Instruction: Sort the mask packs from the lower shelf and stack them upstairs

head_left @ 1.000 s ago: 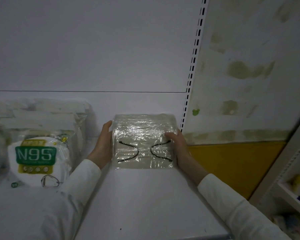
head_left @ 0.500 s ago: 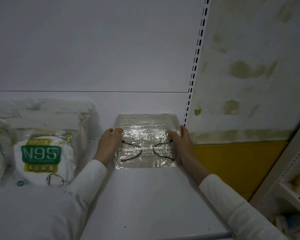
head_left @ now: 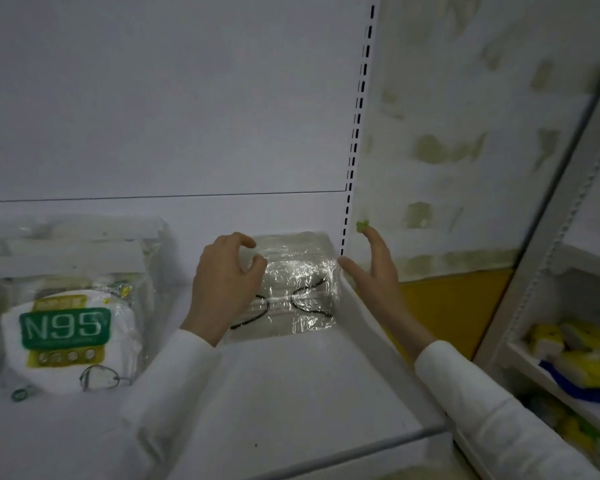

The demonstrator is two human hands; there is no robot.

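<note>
The left hand (head_left: 224,287) hangs palm down, fingers loosely curled; the right hand (head_left: 374,271) is spread, fingers straight.

1. Shop, pharmacy-type aisle, going by the fittings and stock.
2. White metal shelf (head_left: 291,393) under my hands, white back panel behind it. A slotted upright (head_left: 355,133) runs up just beyond my right hand (head_left: 374,275): store racking.
3. Packaged stock: clear-wrapped mask pack (head_left: 302,282) between my hands, bagged N95 pack (head_left: 66,334) left of my left hand (head_left: 222,285), more bags stacked behind it.
4. Right of my right hand, a second shelf unit (head_left: 548,237) holds yellow-and-blue packs (head_left: 589,368).
5. Wall (head_left: 465,98) past my right hand: white with residue patches, yellow lower band.
</note>
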